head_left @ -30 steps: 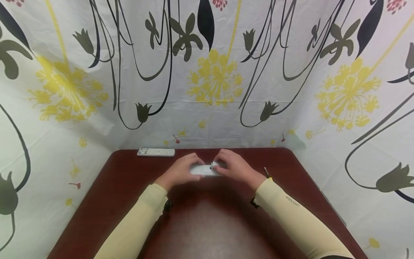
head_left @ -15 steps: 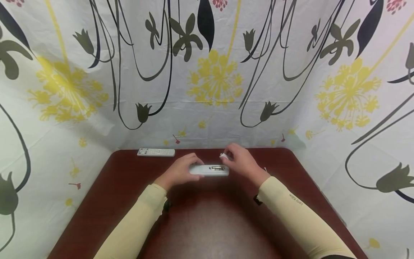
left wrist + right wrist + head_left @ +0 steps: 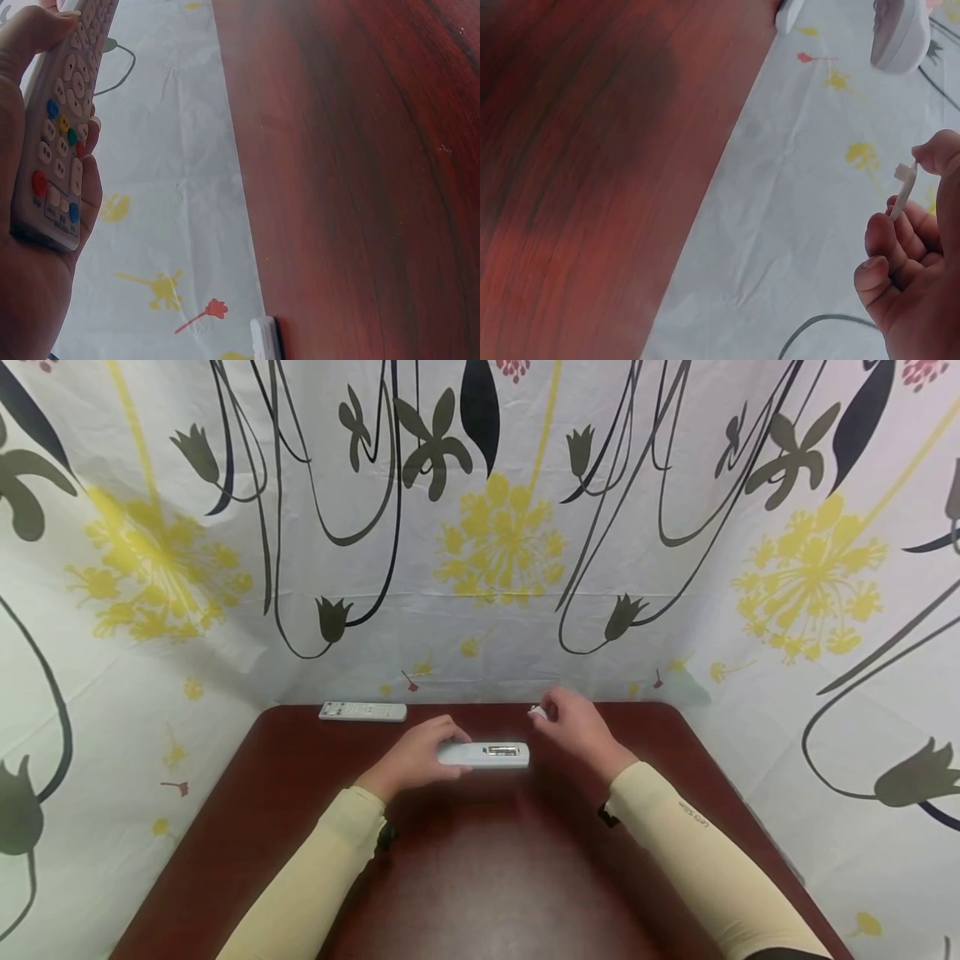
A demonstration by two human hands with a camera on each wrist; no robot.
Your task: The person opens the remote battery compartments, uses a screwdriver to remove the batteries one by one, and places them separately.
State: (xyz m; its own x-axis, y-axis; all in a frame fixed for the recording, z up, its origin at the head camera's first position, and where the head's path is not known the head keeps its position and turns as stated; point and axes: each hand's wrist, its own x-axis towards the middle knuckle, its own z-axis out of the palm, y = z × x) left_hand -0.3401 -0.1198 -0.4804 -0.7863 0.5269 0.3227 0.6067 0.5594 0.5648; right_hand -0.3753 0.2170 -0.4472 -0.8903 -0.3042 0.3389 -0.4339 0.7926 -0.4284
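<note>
Over the table, my left hand (image 3: 412,756) grips a white remote control (image 3: 467,755) by one end. Its back faces the head camera, with the battery compartment (image 3: 501,750) uncovered and metallic batteries showing inside. The left wrist view shows the button side of this remote control (image 3: 51,154), with coloured and white keys, and the thumb along its edge. To the right and slightly farther back, my right hand (image 3: 577,728) pinches a small white battery cover (image 3: 538,712). In the right wrist view the cover (image 3: 905,193) sits between thumb and fingers, its small tab visible.
A second white remote control (image 3: 363,712) lies buttons up near the table's far left edge. The dark red wooden table (image 3: 465,877) has rounded far corners. A flower-patterned white curtain (image 3: 480,643) stands right behind the table and along both sides.
My right hand has lifted the battery cover off the remote control and carried it right and away from me, baring the compartment. My left hand has stayed nearly still.
</note>
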